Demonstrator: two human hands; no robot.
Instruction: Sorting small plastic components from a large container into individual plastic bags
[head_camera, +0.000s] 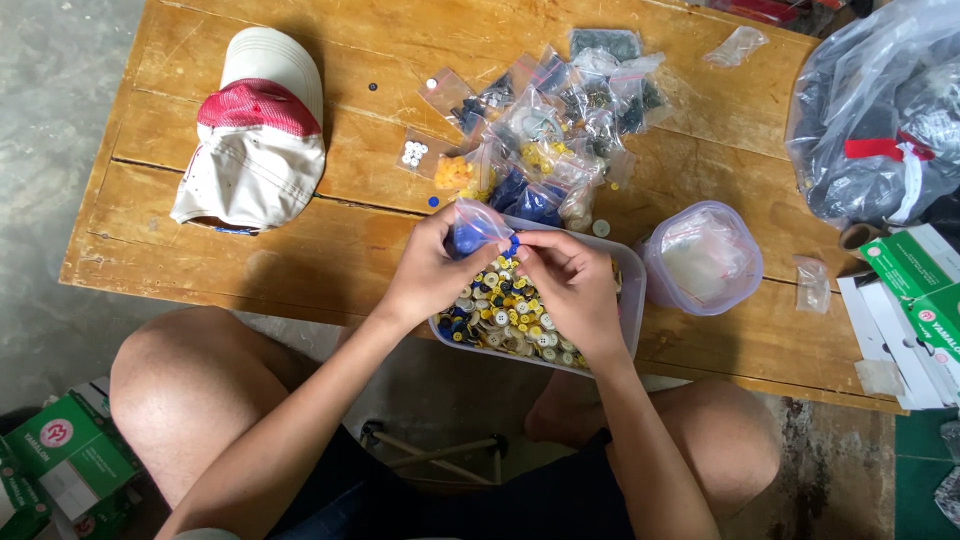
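Fingers (470, 222) hiding blue bag (478, 226) mouth, button tub (630, 300) half covered by hands

Left of tub: bare wooden table (330, 240) lies open up to the cap (255, 140).
Behind tub: heap of small bags (550, 130) blocks the way.
Right of tub: round container (703, 258) stands near, seemingly with a narrow gap.
Far right: large plastic sack (880, 110) and boxes (915, 310) crowd the edge.

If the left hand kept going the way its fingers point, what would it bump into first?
The left hand points up and right, so it would probably meet the pile of small clear plastic bags of buttons on the wooden table, though depth is hard to judge.
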